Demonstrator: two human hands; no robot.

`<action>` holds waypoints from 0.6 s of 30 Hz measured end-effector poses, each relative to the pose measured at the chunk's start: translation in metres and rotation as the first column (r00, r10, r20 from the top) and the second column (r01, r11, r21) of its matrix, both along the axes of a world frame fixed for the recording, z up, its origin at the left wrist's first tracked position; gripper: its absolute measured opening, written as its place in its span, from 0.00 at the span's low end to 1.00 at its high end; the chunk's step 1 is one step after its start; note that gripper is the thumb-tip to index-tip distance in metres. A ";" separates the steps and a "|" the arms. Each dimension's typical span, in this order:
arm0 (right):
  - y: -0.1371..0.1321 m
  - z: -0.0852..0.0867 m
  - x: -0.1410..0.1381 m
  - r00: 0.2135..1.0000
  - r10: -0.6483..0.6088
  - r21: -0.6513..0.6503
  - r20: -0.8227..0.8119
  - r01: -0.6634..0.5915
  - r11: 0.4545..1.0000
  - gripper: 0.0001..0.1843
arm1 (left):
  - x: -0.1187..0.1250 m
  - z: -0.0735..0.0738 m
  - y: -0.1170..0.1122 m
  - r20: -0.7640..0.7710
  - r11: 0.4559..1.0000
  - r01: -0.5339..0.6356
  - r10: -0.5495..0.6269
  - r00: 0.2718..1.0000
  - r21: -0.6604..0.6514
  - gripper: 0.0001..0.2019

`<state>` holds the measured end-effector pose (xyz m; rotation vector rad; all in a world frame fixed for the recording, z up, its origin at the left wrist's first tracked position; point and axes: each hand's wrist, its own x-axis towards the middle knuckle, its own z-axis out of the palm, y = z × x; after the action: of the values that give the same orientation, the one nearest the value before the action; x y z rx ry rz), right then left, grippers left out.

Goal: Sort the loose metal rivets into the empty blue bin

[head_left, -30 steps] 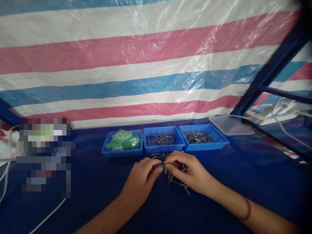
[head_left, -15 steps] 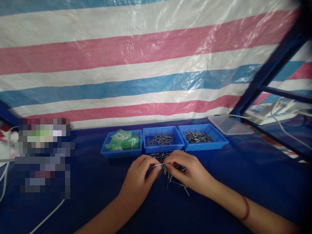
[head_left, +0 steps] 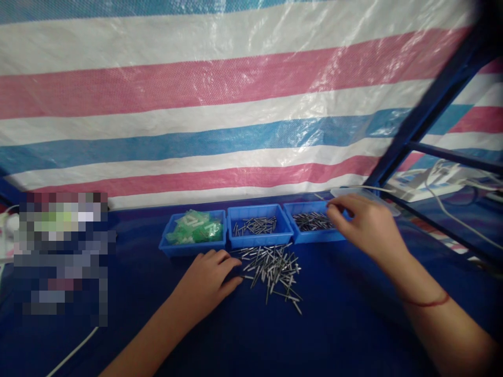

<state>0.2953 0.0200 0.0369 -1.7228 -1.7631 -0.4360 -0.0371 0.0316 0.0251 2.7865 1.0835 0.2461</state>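
Pins: A loose heap of small metal pins [head_left: 271, 267] lies on the blue bench [head_left: 157, 324], at 6 o'clock from the middle tray [head_left: 259, 241].
Handling: The pins look light, stiff and smooth, likely to roll or slip. Each is best pinched mid-shaft between thumb and forefinger.
Left hand [head_left: 206, 280]: It lies palm down and empty, fingers loosely spread, with the fingertips at the heap's 9 o'clock edge.
Right hand [head_left: 365, 225]: It is held over the right tray [head_left: 314, 236], at 1 o'clock from the heap, with the thumb and forefinger drawn together. Whether they hold a pin cannot be told.
Left tray [head_left: 192, 248]: It holds green plastic parts [head_left: 194, 232].
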 end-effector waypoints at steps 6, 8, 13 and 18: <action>0.002 -0.007 0.034 0.973 -0.178 -0.132 0.149 0.198 0.971 0.13 | 0.005 -0.005 -0.001 -0.037 1.000 0.013 -0.012 0.999 0.004 0.06; 0.002 -0.007 0.024 0.980 -0.157 -0.102 0.121 0.170 0.980 0.13 | 0.007 -0.007 -0.001 -0.037 1.000 0.003 -0.003 0.999 0.019 0.07; -0.007 -0.001 -0.042 0.958 0.268 -0.162 -0.106 -0.283 0.946 0.12 | 0.010 -0.007 -0.001 0.021 1.000 -0.016 0.016 1.000 0.006 0.09; -0.017 0.002 -0.108 0.730 0.642 -0.283 -0.234 -0.683 0.673 0.08 | 0.009 -0.002 -0.004 0.278 0.997 -0.029 0.046 0.959 -0.066 0.09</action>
<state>0.1874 0.0032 0.0385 -1.1302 -2.3171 0.3220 -0.0283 0.0278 0.0234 2.5775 1.0545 0.5817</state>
